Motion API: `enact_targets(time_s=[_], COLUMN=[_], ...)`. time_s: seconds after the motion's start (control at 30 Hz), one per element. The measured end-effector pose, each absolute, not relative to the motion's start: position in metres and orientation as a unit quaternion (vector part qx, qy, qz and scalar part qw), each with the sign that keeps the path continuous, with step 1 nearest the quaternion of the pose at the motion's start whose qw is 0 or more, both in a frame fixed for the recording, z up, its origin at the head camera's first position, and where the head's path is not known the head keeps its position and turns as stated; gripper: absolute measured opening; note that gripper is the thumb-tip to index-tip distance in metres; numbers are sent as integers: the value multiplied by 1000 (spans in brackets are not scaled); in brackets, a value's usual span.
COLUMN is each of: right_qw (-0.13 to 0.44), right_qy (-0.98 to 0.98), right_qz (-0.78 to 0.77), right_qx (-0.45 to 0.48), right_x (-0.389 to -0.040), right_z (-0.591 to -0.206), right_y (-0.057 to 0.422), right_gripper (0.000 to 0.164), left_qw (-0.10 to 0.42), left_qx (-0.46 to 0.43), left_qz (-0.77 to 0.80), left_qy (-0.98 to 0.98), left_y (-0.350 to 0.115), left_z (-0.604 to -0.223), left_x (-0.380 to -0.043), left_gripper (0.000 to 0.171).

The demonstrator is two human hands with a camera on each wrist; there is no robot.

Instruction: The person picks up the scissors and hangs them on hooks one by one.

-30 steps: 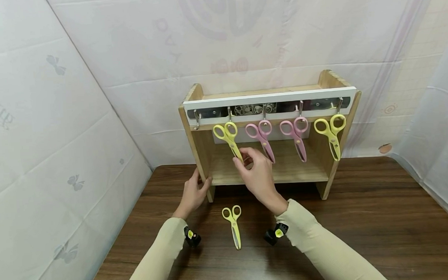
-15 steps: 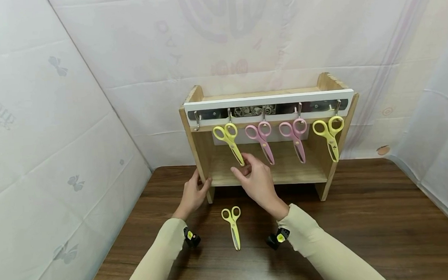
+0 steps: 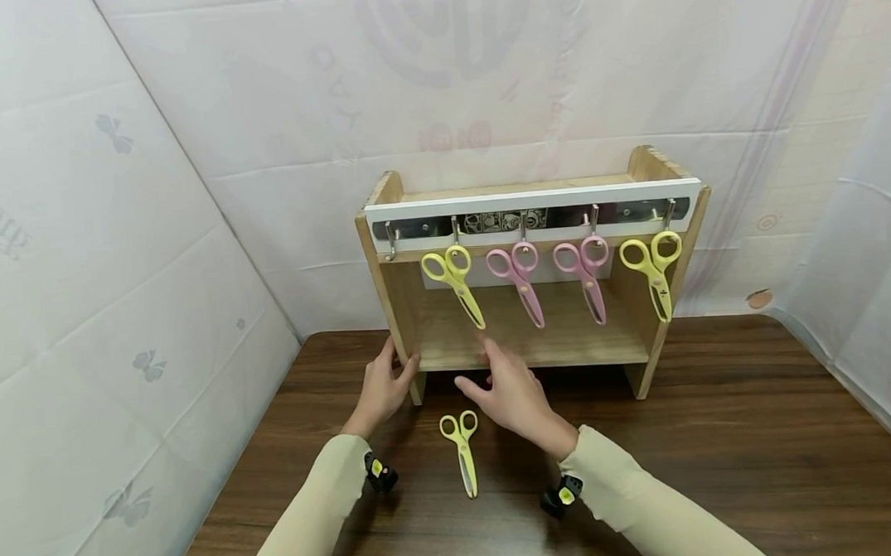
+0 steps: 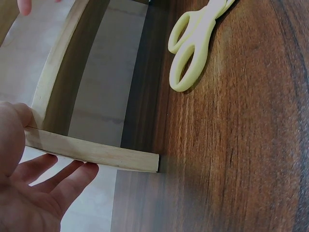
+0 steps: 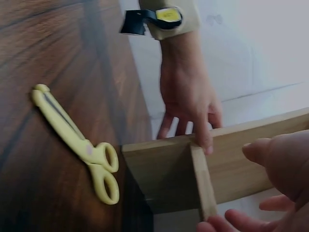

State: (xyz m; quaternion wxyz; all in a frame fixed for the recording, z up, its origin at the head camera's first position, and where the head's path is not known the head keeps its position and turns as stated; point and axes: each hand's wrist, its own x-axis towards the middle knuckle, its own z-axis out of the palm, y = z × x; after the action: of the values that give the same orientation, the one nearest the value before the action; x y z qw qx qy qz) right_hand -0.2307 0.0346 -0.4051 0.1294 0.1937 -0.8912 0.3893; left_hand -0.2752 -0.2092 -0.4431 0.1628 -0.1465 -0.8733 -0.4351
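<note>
My left hand (image 3: pixel 378 390) grips the lower left side panel of a small wooden shelf (image 3: pixel 391 313); in the left wrist view its fingers (image 4: pixel 75 186) lie along the panel's outer face. My right hand (image 3: pixel 516 397) is held before the bottom board with index finger and thumb stretched out, holding nothing. Just above that index fingertip hangs a pair of yellow scissors (image 3: pixel 457 284), one handle loop on a hook. Between the hands and nearer the front, other yellow scissors (image 3: pixel 464 450) lie on the table, handles toward the shelf.
Two pairs of pink scissors (image 3: pixel 522 285) and yellow scissors (image 3: pixel 654 275) at the right hang along the metal hook rail (image 3: pixel 599 213). Another hook (image 3: pixel 390 241) is at the rail's left end. Cloth-covered walls (image 3: pixel 190 239) stand behind and left of the brown wooden table (image 3: pixel 758 430).
My right hand has let go of the tip of the left hanging yellow scissors and moved down from it, its fingers spreading. The left hand has stayed on the side panel.
</note>
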Motion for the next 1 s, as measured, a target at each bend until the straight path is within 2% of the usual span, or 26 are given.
enact_targets(time_s=[0.43,1.0], right_qw=[49,-27], right_qy=[-931,-938], right_qz=[276,218], right_qx=[234,267], right_x=[-209,-193], right_z=[-435,-456], right_y=[28,16], right_gripper=[83,79], left_qw=[154,153], left_qx=[-137,-130], left_qz=[-440,-438], left_qy=[-874,-876], left_y=[-209,-208], left_z=[-443,-442], left_x=[-275,-275], left_gripper=[52,49])
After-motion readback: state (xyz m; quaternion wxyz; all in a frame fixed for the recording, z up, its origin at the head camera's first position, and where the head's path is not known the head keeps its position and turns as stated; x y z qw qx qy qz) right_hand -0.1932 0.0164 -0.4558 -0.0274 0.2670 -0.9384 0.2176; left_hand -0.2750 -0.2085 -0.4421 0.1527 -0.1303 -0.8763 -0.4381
